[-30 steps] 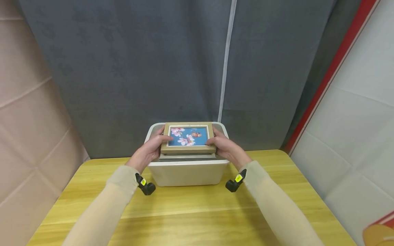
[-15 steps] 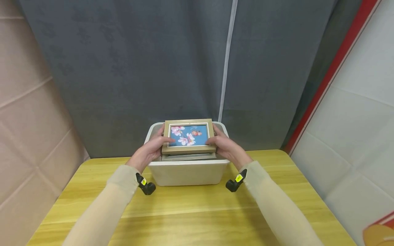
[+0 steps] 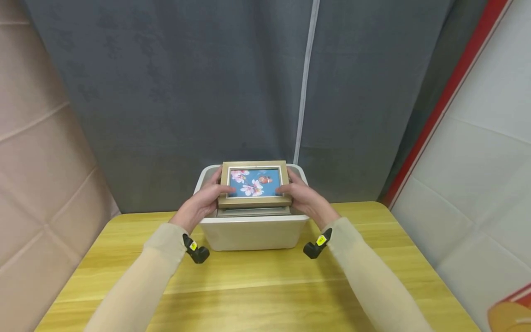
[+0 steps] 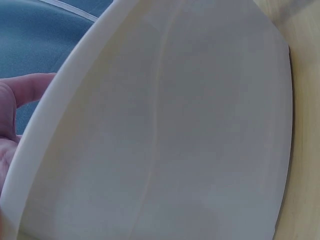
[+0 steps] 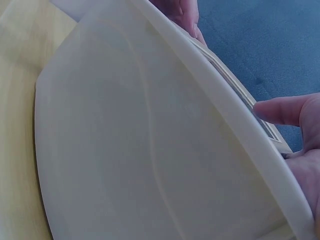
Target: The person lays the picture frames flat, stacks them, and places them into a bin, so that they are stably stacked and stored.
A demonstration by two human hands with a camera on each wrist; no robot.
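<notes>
A picture frame (image 3: 254,201) with a gold border and a blue print of pink-white flowers lies over the mouth of a white plastic bin (image 3: 253,234). My left hand (image 3: 204,197) grips its left side, thumb on the picture and fingers down inside the bin. On the opposite side my right hand (image 3: 304,197) holds it the same way. Beneath it shows the edge of another frame (image 3: 254,212), silvery. In the left wrist view the bin wall (image 4: 160,125) hides most of the hand. The right wrist view shows the thumb (image 5: 280,110) over the frame's border.
The bin stands on a yellow wood-grain table (image 3: 257,286), close to its back edge. Behind hangs a dark grey curtain (image 3: 186,101). Pale panels flank the table at left (image 3: 45,184) and right (image 3: 464,193). Each wrist carries a small black camera.
Over the last second the gold frame's far edge has risen slightly, and the silvery frame beneath has shifted a little. Both hands keep their grip in nearly the same place.
</notes>
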